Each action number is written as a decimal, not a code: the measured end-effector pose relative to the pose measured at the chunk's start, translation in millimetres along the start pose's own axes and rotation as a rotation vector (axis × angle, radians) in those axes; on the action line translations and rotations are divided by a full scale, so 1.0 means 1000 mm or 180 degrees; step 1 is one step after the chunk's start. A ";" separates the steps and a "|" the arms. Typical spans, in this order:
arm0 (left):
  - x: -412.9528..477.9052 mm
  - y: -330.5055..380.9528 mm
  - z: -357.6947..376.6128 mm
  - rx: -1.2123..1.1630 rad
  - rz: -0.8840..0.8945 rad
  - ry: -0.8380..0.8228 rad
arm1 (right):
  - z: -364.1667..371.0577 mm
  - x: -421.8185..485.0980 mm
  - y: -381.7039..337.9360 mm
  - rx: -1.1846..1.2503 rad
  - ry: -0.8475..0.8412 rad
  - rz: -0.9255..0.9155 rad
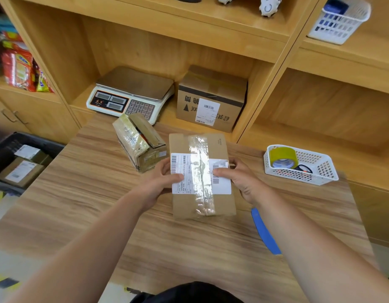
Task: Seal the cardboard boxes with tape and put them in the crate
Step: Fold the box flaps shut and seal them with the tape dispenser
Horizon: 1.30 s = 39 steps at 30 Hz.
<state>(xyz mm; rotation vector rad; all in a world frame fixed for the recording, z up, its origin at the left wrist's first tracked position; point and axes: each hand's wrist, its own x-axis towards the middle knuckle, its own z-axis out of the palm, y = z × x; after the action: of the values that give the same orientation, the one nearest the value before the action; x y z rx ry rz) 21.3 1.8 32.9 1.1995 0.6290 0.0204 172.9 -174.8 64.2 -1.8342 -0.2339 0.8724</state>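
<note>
We hold the taped box (202, 176) at mid-table (90, 193), whether resting or just lifted we cannot tell. Our left hand (162, 182) grips its left edge and our right hand (239, 180) its right edge, thumbs pressed on the labels. A second box (138, 143) leans near its far-left corner. The crate (40, 139) sits below the table's left edge, bare tabletop between. The tape roll (283, 155) stands in a basket (303, 176) at the right
</note>
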 end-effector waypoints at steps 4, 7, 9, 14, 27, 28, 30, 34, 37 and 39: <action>-0.006 -0.006 0.006 -0.0121 -0.0012 -0.0065 | 0.003 0.000 0.002 0.0075 0.0106 0.0061; -0.005 -0.003 0.010 -0.0155 -0.0081 0.0177 | 0.005 -0.001 0.006 0.0169 0.0200 0.0058; -0.005 -0.001 0.012 -0.0168 -0.0124 0.0345 | 0.006 -0.002 0.006 0.0153 0.0261 0.0078; -0.004 0.002 0.016 -0.0387 -0.0303 0.0680 | 0.003 -0.006 0.002 0.0178 -0.0004 0.0042; 0.006 -0.013 0.012 -0.1170 -0.0627 0.0622 | -0.007 -0.021 -0.004 0.0358 -0.0447 -0.0113; 0.007 -0.013 0.013 -0.1173 -0.0647 0.0630 | -0.007 -0.021 -0.004 0.0432 -0.0440 -0.0092; 0.008 -0.014 0.014 -0.1101 -0.0683 0.0682 | -0.006 -0.021 -0.005 0.0499 -0.0389 -0.0061; 0.009 -0.020 0.014 -0.0509 -0.0560 0.0784 | -0.004 -0.019 -0.003 0.0427 -0.0138 0.0047; 0.008 -0.023 0.017 -0.0411 -0.0551 0.0854 | -0.002 -0.016 0.002 0.0441 0.0071 0.0022; 0.009 -0.028 0.018 -0.0457 -0.0575 0.0957 | 0.000 -0.016 0.004 0.0436 0.0091 0.0048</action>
<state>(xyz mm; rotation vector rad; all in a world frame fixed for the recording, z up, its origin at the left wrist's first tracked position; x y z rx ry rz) 28.0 -21.0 8.8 1.0047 0.9818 0.0936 160.9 -185.2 67.9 -1.7218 -0.1390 0.8513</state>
